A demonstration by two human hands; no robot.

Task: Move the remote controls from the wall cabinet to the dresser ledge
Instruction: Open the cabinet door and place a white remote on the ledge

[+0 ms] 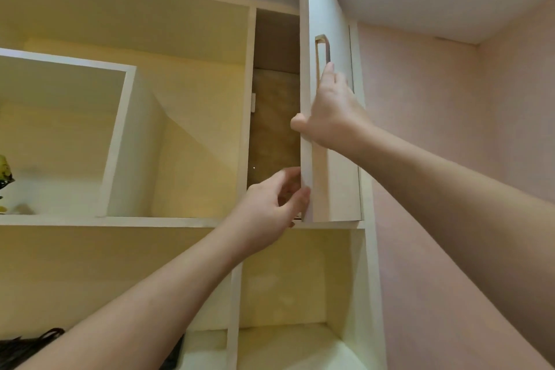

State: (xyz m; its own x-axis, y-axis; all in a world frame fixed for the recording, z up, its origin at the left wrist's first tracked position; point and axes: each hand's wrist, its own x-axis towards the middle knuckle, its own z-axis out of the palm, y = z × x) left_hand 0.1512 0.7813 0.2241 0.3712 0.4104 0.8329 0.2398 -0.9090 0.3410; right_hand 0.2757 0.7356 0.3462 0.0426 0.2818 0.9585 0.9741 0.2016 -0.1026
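Opening step: my right hand (329, 108) grips cabinet door (330, 159) edge w/ fingers, left hand (271, 204) fingers curled loose at its bottom corner, empty. No remotes visible; next, reach inside.

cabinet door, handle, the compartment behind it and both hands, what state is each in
cabinet door: swung partly open
door handle: fingertips of the right hand on it
compartment behind door: dim, no remote visible
left hand: curled at door's lower edge
right hand: gripping door's edge, thumb wrapped round
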